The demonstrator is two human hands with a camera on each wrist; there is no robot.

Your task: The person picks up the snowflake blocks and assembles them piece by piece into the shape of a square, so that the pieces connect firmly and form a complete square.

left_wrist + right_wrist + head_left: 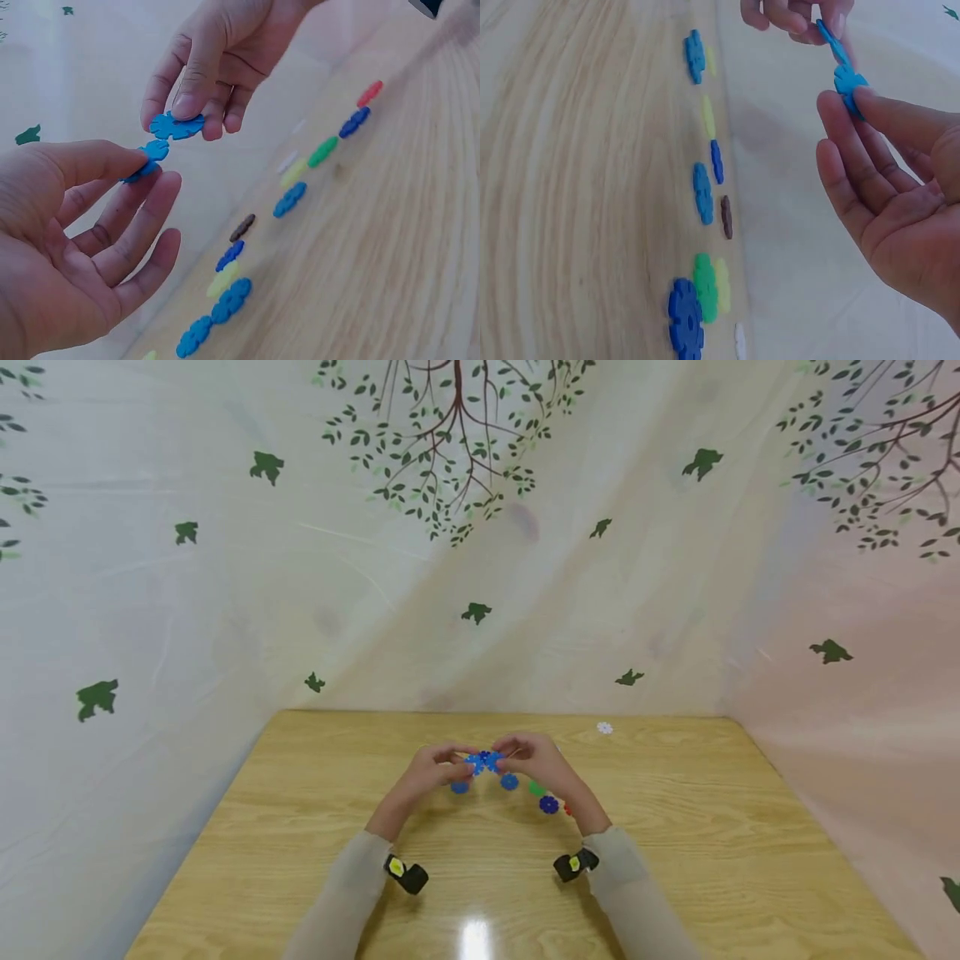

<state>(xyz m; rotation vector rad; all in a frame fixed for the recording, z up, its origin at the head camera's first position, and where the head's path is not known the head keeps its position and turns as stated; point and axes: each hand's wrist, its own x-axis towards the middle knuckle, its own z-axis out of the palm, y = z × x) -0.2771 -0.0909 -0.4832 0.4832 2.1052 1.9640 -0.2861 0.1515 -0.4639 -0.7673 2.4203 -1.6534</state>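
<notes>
Just above the tabletop [675, 835], the left hand [437, 768] and right hand [536, 760] are facing each other, neither being clearly nearer to the light-blue discs [476, 763] between them. The right grip is pinching one disc [171, 127]; the left grip is pinching the blue pieces [156, 149] at the other end. These are forming a short line running from hand to hand, edges meeting or nearly so; whether their notches are interlocking, I cannot tell. They are looking like thin, smooth plastic, round with petal-like rims. Loose ones are lying flat on the pale, streaky wood grain: a green disc [537, 788], a dark blue disc [549, 805] just beside it, and a white disc [604, 727] near the far edge. Behind, a leaf-printed cloth [375, 635] is hanging.
</notes>
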